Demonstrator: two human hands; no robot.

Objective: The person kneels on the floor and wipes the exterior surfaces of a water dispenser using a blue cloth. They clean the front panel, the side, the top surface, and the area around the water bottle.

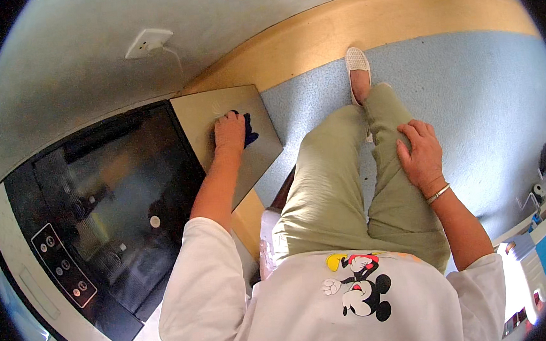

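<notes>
We hold the left hand [229, 134], fingers curled over a dark blue cloth [250, 134], on the grey panel [262, 158] beside the black appliance [115, 167]. We rest the right hand [422, 152] on the trousers [324, 173], thumb spread from fingers. Control pad [64, 265] markings: too small to read.

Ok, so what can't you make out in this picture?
All in the head view:
Dark cloth: full shape, partly hidden under the left hand.
Glossy black panel: anything behind it, masked by darkness and reflections.
Other foot: almost wholly hidden by the olive trousers.
Small items far right: too small and blurred, some cut off by the picture's rim.
</notes>
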